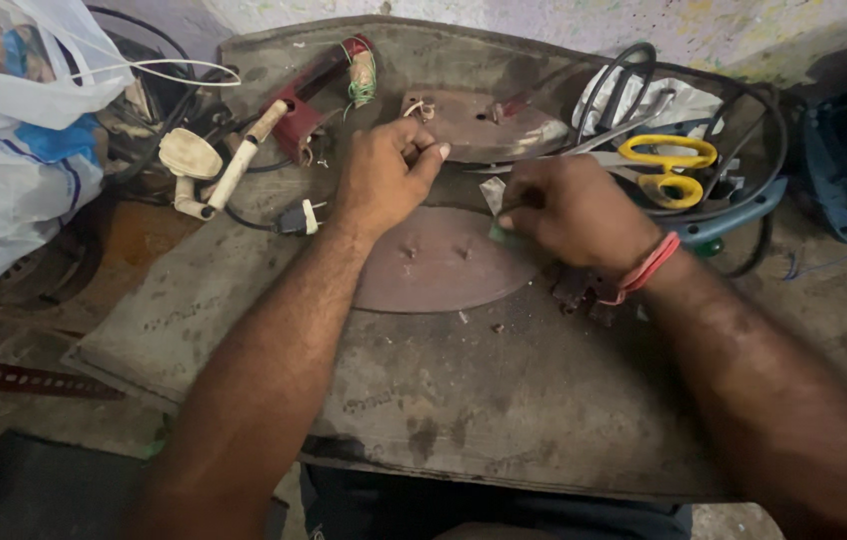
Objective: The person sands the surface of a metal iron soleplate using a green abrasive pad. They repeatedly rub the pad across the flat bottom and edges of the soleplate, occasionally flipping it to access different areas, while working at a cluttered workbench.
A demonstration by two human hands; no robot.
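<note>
While pinched in right hand [569, 205], strip [494, 195] overhangs soleplate [439, 265].

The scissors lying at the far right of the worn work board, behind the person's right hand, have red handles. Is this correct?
Not quite. In the head view the scissors have yellow handles, not red. The rest holds: they lie at the far right of the worn work board, behind the right hand, among black cables.

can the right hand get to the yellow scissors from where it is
Probably yes: the right hand sits just in front of the yellow scissors, which lie uncovered on top of the cables, with nothing between them.
</note>
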